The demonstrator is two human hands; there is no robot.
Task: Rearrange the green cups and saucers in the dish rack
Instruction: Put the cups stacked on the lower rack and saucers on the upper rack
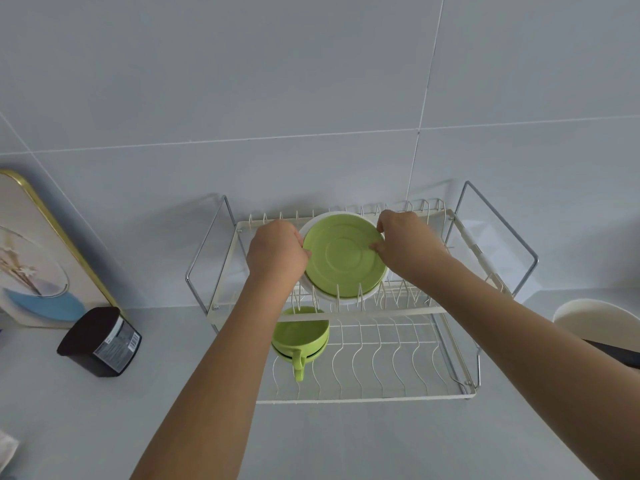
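Green saucer (344, 259) gripped by both hands, left (275, 252), right (403, 245), black container's label (117, 344) unreadable

Your left hand (275, 252) covers the green saucer's (344, 259) left edge — fingertips out of sight behind it. The white plate (346, 299) behind shows only as a rim. A rack bar crosses the green cups (300, 336) below; their number is unclear. The framed picture (41, 258) is cut off at left.
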